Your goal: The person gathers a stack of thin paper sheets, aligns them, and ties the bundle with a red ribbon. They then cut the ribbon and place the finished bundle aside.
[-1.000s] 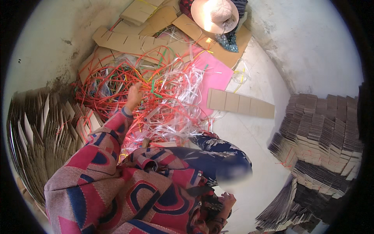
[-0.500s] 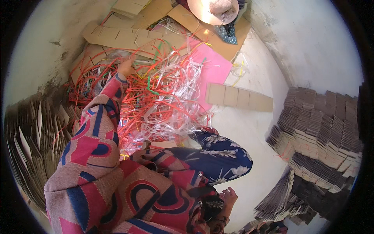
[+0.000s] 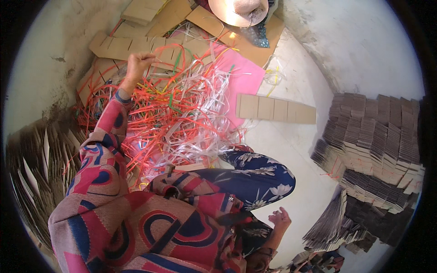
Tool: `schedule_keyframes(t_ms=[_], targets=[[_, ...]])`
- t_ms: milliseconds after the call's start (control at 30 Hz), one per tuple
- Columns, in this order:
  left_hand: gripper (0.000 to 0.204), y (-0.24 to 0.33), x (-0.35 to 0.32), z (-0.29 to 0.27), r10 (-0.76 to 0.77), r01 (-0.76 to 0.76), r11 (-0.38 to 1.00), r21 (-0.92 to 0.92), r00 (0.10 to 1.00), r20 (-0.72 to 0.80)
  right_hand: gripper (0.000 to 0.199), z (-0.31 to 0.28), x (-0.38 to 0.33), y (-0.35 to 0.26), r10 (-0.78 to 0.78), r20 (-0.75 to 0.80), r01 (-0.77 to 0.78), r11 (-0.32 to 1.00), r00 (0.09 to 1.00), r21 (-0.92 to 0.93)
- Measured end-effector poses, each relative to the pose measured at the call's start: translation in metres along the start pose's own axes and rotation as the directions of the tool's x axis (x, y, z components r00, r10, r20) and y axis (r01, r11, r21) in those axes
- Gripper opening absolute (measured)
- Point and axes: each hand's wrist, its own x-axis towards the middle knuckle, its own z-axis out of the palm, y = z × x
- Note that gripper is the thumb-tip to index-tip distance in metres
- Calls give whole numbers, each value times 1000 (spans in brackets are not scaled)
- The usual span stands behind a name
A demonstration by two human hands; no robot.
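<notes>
Above the far left of a tangled heap of plastic strapping (image 3: 177, 109), my left hand (image 3: 138, 68) is raised with its fingers pinched together. A thin red plastic strap (image 3: 169, 46) arches away from the fingertips toward the heap. The heap is mostly red and clear white strips, with a few green and yellow ones. Beside my bent knee, over the pale floor, my right hand (image 3: 281, 218) hangs empty, its fingers loosely curled and apart. Both arms wear a patterned knit sleeve (image 3: 107, 159).
Slotted cardboard strips (image 3: 129, 48) and a pink sheet (image 3: 246, 70) lie around the heap. One more cardboard strip (image 3: 275, 109) rests on the floor. Dark cardboard stacks (image 3: 371, 132) stand right, upright cardboard pieces (image 3: 34, 173) left. A brimmed hat (image 3: 239, 11) sits at the far end.
My left hand has come up out of the strapping, slightly left and away from me, fingers now pinched. My right hand has shifted a little right and upward in the picture.
</notes>
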Motion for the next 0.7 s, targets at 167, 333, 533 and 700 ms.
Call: schedule_keyframes(t_ms=[167,333,533,700], targets=[[31,183,3,7,165,-119,830,-544,986,35,31,-26,63,-87,454,33,-424,800,890,425],[20,344,-33,24,472,-330,838,-434,839,272,47,-37,108,-189,112,-189,24,800,976,599],[16,461,-100,109,922,-716,340,-610,125,367,89,-77,144,-327,-490,-48,148,167,871,975],[17,496,-32,87,872,-981,-193,8,-168,461,11,-101,151,-279,-200,96,4,447,975,895]])
